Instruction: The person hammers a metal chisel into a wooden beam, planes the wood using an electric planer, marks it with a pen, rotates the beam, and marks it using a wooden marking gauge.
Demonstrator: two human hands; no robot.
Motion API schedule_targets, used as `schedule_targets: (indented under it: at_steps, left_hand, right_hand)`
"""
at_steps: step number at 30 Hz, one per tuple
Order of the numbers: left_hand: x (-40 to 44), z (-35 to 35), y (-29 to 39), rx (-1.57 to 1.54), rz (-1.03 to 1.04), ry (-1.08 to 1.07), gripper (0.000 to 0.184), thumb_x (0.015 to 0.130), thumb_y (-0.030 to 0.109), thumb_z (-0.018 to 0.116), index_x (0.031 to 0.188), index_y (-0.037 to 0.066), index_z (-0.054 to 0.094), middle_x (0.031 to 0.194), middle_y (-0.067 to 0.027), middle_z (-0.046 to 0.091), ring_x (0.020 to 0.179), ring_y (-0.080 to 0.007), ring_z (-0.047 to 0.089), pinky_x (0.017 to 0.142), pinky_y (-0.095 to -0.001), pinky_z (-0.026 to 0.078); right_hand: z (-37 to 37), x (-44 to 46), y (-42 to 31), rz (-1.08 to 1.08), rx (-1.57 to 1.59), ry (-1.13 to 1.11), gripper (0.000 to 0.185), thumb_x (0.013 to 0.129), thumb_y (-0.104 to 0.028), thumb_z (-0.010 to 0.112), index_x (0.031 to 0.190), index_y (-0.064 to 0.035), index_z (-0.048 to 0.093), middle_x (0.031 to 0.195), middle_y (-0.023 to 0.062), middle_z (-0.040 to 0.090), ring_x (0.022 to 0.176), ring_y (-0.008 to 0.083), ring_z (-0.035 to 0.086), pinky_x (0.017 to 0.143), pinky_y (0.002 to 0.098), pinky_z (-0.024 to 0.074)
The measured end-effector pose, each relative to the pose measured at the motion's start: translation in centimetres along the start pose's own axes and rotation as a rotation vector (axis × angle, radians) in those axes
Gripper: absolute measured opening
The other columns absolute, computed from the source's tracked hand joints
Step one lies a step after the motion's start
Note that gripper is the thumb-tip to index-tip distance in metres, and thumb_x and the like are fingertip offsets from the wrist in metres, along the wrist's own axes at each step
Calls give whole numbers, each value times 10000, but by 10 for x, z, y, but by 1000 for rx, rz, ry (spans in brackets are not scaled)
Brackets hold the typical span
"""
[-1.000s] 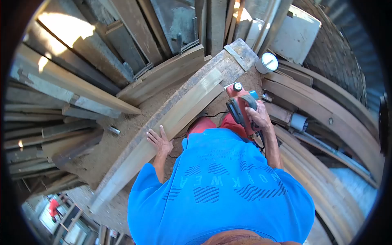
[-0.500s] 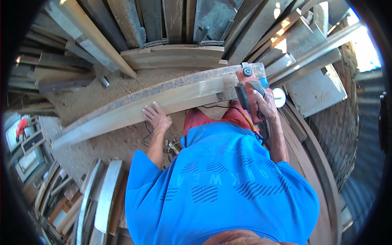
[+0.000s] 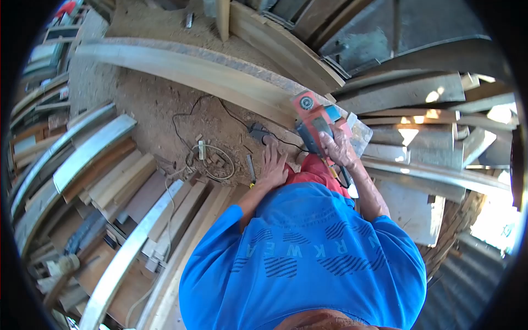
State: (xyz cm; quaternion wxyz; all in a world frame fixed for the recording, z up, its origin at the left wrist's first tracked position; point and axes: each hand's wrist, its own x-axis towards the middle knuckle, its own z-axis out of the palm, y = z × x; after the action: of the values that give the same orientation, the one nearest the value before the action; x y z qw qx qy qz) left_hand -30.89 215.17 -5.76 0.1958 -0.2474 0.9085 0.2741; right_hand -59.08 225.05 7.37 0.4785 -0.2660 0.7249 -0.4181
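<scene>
Gripping the red power planer (image 3: 313, 122), the right hand (image 3: 339, 147) is wrapped firmly around its handle, while the left hand (image 3: 271, 168) has come off the long board (image 3: 220, 81) and lies to the left of that grip, empty, palm down and fingers loosely spread. Its fingertips are near a dark block (image 3: 258, 132) in the power cord (image 3: 291, 144); whether they touch it cannot be told. With that palm lifted, neither hand steadies the board, which seems to depend on the bench (image 3: 360, 136) alone. The planer sits at the board's near end, just ahead of the grip, though contact with the wood is hidden. From there the board stretches far off to the left, pale, smooth-faced and straight-grained, bowed to the eye perhaps only by the lens. Beside it runs the bench's rough, mottled, chipped edge. The planer's casing looks like hard, glossy plastic, with a round dark knob at the front and a blue patch on its side. Left of and below the grip, soft brown sawdust (image 3: 137, 93) coats the ground, scattered with shavings and blocky offcuts around a limp, pale loop of cable (image 3: 233, 165).
</scene>
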Motion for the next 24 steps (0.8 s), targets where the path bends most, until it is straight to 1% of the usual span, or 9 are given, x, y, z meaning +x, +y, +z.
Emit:
schedule_targets:
  at_steps: [5,8,11,12,15,18,21,23,24]
  left_hand:
    - [-21,53,-12,-75,-310,-392,712,877,404,644,1501,107,472,1642,-305,138,1520,-517,94,1243,-579,112]
    - [-5,111,-18,-197,-308,-270,703,871,396,644,1489,103,478,1621,-273,241,1483,-499,242,1227,-551,210]
    - [22,107,1,-308,-240,-265,681,874,384,638,1475,101,485,1573,-254,358,1433,-458,365,1189,-535,301]
    - [29,109,8,-318,-143,-239,663,890,356,618,1481,94,470,1528,-260,425,1419,-423,404,1166,-535,333]
    - [49,121,37,-498,-70,-35,669,905,342,603,1498,81,439,1506,-275,446,1417,-428,402,1172,-531,325]
    - [65,84,62,-591,16,-236,695,917,351,597,1511,48,404,1515,-284,432,1432,-440,375,1197,-512,292]
    - [80,122,78,-474,83,-142,717,919,364,601,1512,22,390,1540,-291,393,1459,-438,338,1232,-489,232]
    - [86,123,83,-597,137,-254,736,906,349,616,1518,16,378,1579,-282,329,1504,-415,257,1252,-493,172]
    - [83,78,88,-617,152,-326,743,899,344,622,1520,17,377,1588,-278,314,1511,-411,241,1254,-494,162]
  right_hand:
    - [22,14,7,-7,6,-220,575,1001,-543,549,945,30,573,674,72,606,608,165,611,568,349,493]
    - [25,17,28,-143,-114,-244,582,968,-530,605,982,51,601,691,119,626,642,214,630,615,389,513]
    - [28,20,33,-139,-138,-246,595,950,-521,634,1051,65,627,718,148,643,678,224,641,645,400,519]
    - [28,23,31,-131,-151,-261,596,949,-521,634,1057,65,629,724,153,645,681,226,640,649,401,521]
    - [35,38,21,-113,-186,-274,586,946,-517,640,1057,58,631,736,169,642,681,233,630,657,413,518]
    - [50,56,7,-104,-158,-276,566,942,-506,654,1026,54,625,732,194,628,686,239,629,668,423,514]
    - [62,73,0,-138,-221,-254,555,942,-496,656,1008,54,619,743,208,632,691,254,637,679,432,513]
    - [67,81,-6,-88,-224,-282,550,944,-492,653,1005,54,620,741,209,637,690,272,650,685,438,515]
    - [70,88,-6,-117,-228,-280,549,946,-491,652,1009,54,621,734,206,636,679,273,650,678,437,516]
